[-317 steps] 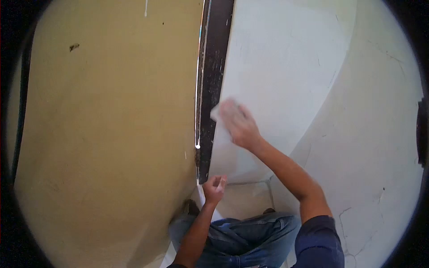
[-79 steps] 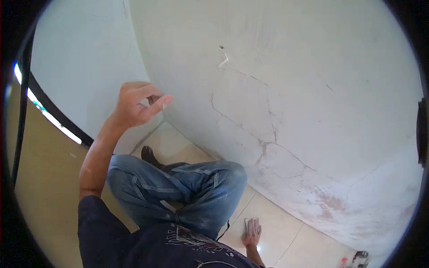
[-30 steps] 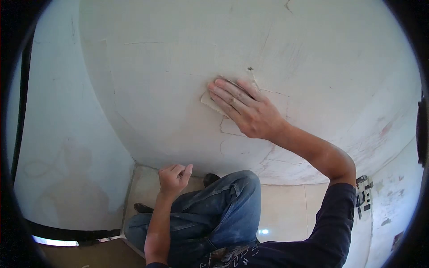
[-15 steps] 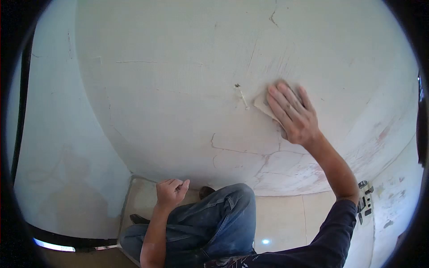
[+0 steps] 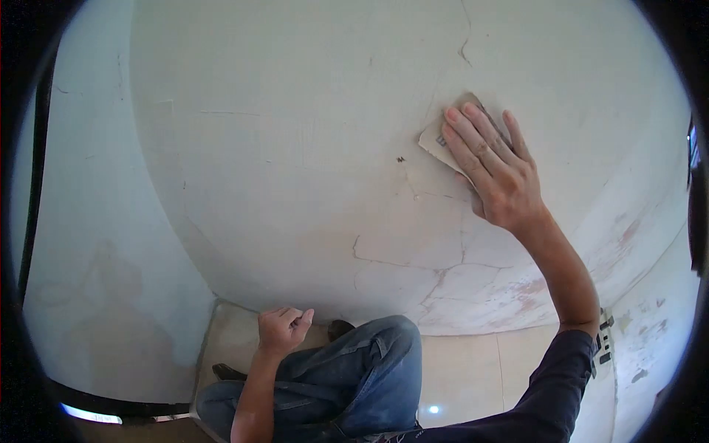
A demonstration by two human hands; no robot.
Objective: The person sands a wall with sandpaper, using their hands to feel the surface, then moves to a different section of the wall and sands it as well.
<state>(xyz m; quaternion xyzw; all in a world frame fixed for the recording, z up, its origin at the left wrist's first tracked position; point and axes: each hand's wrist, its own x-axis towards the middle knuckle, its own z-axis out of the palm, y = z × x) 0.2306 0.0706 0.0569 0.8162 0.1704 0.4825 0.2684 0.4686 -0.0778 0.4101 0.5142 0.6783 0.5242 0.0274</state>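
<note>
My right hand (image 5: pixel 496 166) presses a folded sheet of sandpaper (image 5: pixel 434 145) against the pale, cracked wall (image 5: pixel 310 170). The fingers lie over the sheet, and its left corner and top edge stick out past them. Left of the sheet, a small dark hole (image 5: pixel 401 159) marks the plaster. My left hand (image 5: pixel 283 329) is curled into a fist above my bent legs, close to the foot of the wall, with nothing showing in it.
Branching cracks (image 5: pixel 441 272) run across the lower wall. A second wall (image 5: pixel 96 221) meets it at the left corner. Light floor tiles (image 5: pixel 473 369) lie below, right of my jeans (image 5: pixel 369 369). Dark items (image 5: pixel 604 340) sit by the right wall, partly behind my arm.
My right hand has slid up the wall with the sandpaper, slightly to the right. The view has shifted a little. My left hand stays curled in nearly the same place.
</note>
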